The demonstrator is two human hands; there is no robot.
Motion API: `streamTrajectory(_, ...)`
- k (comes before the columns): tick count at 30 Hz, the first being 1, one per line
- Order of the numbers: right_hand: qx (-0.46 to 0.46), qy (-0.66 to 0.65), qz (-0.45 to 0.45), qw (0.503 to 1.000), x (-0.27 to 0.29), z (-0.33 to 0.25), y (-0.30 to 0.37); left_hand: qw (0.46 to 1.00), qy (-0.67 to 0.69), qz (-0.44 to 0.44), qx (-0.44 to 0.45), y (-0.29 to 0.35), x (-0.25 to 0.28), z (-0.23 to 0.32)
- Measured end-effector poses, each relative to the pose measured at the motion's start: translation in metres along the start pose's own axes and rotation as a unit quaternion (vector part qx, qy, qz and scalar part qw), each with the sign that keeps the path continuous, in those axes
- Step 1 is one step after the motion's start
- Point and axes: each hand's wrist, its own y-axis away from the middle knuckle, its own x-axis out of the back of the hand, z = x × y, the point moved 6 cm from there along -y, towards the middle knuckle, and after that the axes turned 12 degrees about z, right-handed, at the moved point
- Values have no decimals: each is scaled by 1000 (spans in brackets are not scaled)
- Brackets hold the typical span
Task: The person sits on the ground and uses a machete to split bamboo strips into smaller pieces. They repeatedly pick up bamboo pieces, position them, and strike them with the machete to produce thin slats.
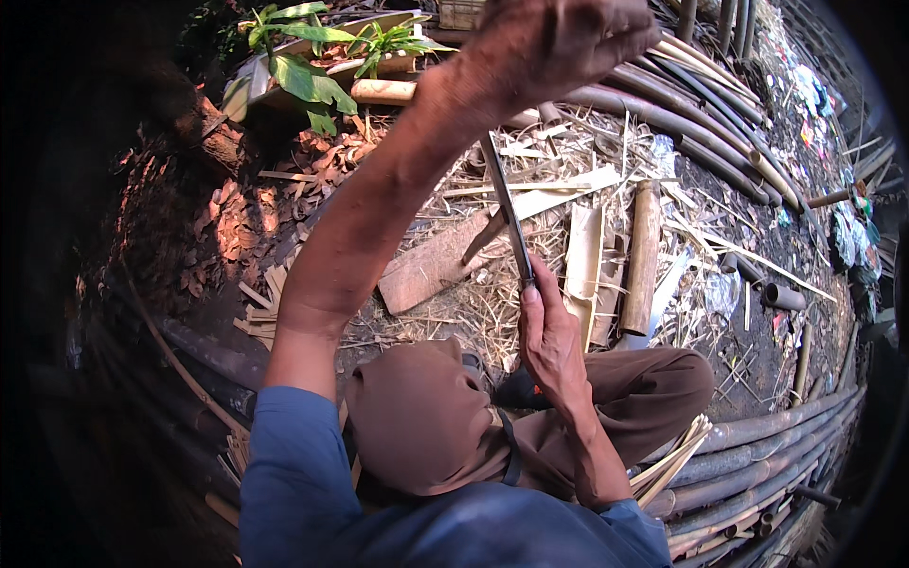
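My right hand grips the lower end of a long, narrow knife, its dark blade slanting up and away to the left. Across the upper part of the view reaches my left arm, and my left hand is raised high with its fingers curled in. What those fingers hold, if anything, is hidden. Beneath the blade lies a flat wooden board, with a short wooden stick rising from its right end. Pale split bamboo strips lie just beyond, right of the blade.
A split bamboo half and a whole bamboo piece lie right of the knife. Long bamboo poles are stacked at the far right, more poles at the near right. Shavings cover the ground; a leafy plant stands far left.
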Motion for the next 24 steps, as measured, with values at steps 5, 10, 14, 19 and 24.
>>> streamTrajectory(5, -4, 9, -42, 999, -16, 8, -8, 969, 122, -118, 182, 121, -74, -64)
streamTrajectory(10, 6, -37, -14, 999, 1, 31, -33, 954, 211, 24, 209, 89, -43, -37)
streamTrajectory(14, -6, -64, -28, 998, 6, 62, -54, 976, 181, -38, 115, 119, -32, 12)
streamTrajectory(19, -12, -43, -30, 999, 24, 89, -77, 952, 232, -107, 169, 111, -60, 21)
streamTrajectory(24, -10, -12, -25, 1000, 33, 93, -90, 963, 223, -138, 65, 95, -73, 24)
